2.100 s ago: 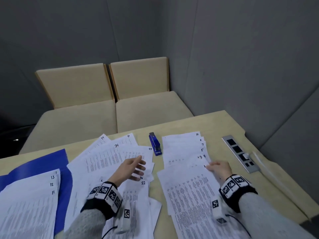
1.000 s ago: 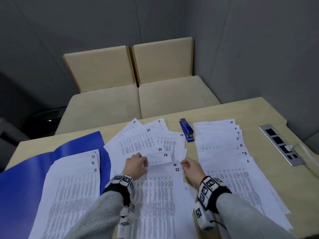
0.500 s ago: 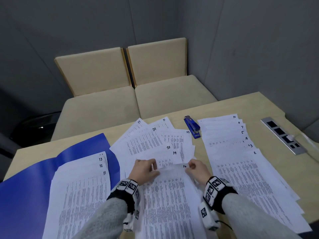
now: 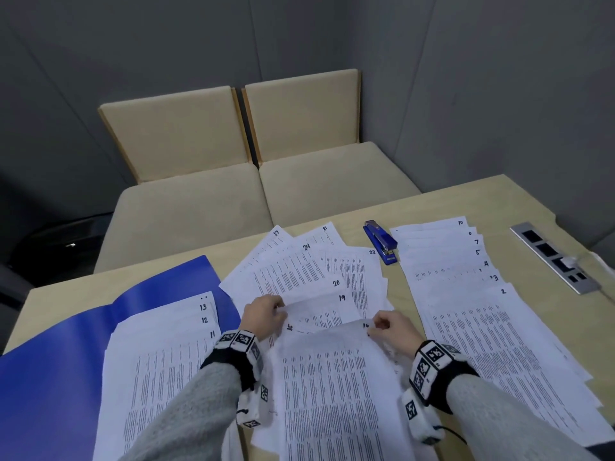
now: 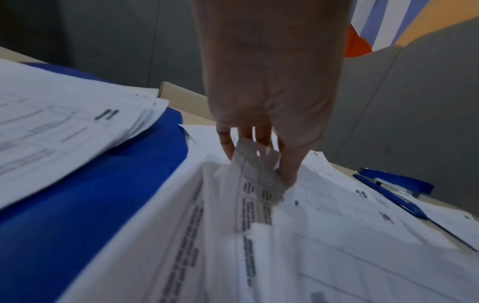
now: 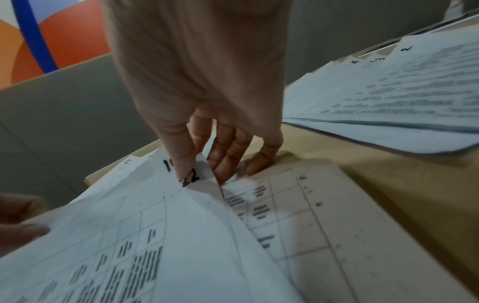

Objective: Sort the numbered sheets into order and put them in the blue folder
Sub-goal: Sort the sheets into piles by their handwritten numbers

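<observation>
The open blue folder (image 4: 66, 344) lies at the left with a stack of sheets (image 4: 159, 377) numbered 11 to 13 on it. Several higher-numbered sheets (image 4: 299, 271) are fanned out in the middle, and a fan (image 4: 466, 294) numbered 2 to 10 lies at the right. My left hand (image 4: 281, 311) pinches the top left corner of a sheet marked 16 (image 4: 332, 377). My right hand (image 4: 377, 326) pinches its top right corner. The sheet's top edge is raised off the pile. The left wrist view shows fingers and thumb (image 5: 285, 174) pinching paper. In the right wrist view the thumb (image 6: 181, 160) presses the corner.
A blue stapler (image 4: 381, 242) lies between the middle and right fans. A metal socket strip (image 4: 555, 257) is set into the table at the far right. Two beige seats (image 4: 249, 194) stand beyond the table's far edge, against grey walls.
My right hand left the right fan and came to the middle pile. Both hands took the top corners of sheet 16 and raised its top edge.
</observation>
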Action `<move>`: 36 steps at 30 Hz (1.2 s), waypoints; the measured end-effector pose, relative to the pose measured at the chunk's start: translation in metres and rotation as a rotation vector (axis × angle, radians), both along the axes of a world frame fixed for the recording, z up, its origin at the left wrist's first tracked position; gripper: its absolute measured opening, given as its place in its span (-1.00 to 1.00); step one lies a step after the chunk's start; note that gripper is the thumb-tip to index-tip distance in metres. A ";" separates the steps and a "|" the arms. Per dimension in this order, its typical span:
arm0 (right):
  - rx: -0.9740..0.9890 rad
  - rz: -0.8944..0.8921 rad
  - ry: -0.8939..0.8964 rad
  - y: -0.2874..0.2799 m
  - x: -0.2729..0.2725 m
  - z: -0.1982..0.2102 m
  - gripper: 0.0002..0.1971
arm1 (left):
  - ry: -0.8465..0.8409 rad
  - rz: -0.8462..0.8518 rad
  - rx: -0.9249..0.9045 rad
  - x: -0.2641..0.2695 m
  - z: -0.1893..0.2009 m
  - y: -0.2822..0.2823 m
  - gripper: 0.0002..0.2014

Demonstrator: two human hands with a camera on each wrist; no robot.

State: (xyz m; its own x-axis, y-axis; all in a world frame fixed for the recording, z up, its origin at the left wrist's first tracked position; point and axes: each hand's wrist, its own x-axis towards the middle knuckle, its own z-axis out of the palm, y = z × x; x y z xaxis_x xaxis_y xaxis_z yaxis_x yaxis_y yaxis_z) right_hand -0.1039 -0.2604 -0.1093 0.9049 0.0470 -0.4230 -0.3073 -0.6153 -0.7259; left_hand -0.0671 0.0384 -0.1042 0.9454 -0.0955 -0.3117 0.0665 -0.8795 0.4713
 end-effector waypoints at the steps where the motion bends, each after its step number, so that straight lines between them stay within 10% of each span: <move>1: 0.010 -0.005 0.006 -0.002 0.003 0.000 -0.75 | 0.004 0.021 -0.052 0.000 -0.001 0.006 -0.87; 12: 0.089 0.040 0.070 -0.002 0.011 0.002 -0.73 | 0.206 0.079 -0.142 -0.007 -0.001 0.026 -0.57; 18: 0.096 0.011 0.065 -0.003 0.009 0.004 -0.77 | 0.038 0.114 -0.134 -0.009 0.005 0.017 -0.64; 23: 0.119 -0.032 0.070 -0.002 0.007 0.001 -0.81 | -0.418 0.040 0.141 -0.028 0.005 0.013 -0.70; 36: 0.026 0.018 0.009 -0.005 0.008 -0.003 -0.82 | 0.225 0.330 -0.177 -0.040 -0.015 0.010 -0.92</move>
State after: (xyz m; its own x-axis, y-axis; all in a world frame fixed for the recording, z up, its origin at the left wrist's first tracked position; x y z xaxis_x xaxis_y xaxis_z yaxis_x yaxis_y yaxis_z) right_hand -0.0958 -0.2651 -0.1125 0.9002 0.0746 -0.4291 -0.3026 -0.6015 -0.7393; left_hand -0.1067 0.0483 -0.1194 0.8448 0.1299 -0.5191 0.4487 -0.7006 0.5549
